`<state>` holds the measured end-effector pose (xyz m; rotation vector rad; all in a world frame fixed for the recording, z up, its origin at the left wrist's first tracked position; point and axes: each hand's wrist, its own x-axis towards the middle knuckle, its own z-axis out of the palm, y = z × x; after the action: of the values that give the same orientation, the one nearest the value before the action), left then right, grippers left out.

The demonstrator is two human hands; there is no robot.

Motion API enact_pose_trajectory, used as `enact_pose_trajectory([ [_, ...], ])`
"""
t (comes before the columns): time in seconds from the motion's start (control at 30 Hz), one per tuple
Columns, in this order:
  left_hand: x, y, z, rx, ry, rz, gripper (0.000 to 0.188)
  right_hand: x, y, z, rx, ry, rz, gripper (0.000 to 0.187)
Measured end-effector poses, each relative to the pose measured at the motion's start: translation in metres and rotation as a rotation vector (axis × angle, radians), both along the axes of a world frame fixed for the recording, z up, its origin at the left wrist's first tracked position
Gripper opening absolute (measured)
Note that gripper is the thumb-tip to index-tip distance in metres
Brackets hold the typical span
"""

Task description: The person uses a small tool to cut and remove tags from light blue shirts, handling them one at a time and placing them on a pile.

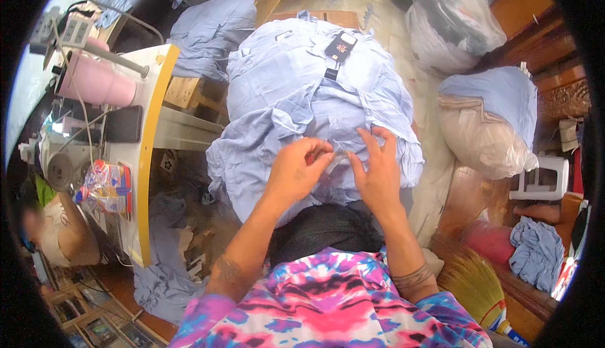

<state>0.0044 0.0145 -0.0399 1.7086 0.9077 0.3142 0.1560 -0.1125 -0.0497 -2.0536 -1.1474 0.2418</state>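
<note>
A large heap of light blue cloth [265, 121] rises right in front of me, with folds hanging toward my lap. Low over its near side, my left hand [297, 170] has its fingers curled and the thumb pressed to the fingertips. Whatever is in that pinch is too small to make out. Close beside it, my right hand [379, 170] is open over the cloth, thumb pointing toward the left fingertips. On top of the heap lies a black phone-like case [341, 46] with a white end, and a small black tag [331, 74] hangs from it.
At left stands a white table [144, 178] with a yellow edge, holding a pink tumbler [104, 80], a dark phone [124, 125] and a colourful plastic packet [107, 187]. Another person [66, 231] is beyond it. Plastic-wrapped bundles [482, 130], a white stool [542, 181] and a broom [472, 278] are at right.
</note>
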Motion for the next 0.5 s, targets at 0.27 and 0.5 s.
enact_pose_trajectory([
  [0.27,-0.022,-0.048,0.005,-0.269,-0.201,0.229,0.027,0.012,0.001,-0.012,0.164,0.193,0.104,0.015],
  [0.5,-0.013,-0.039,-0.012,-0.023,-0.141,0.195,0.018,0.005,-0.021,0.003,-0.179,0.912,-0.03,0.03],
])
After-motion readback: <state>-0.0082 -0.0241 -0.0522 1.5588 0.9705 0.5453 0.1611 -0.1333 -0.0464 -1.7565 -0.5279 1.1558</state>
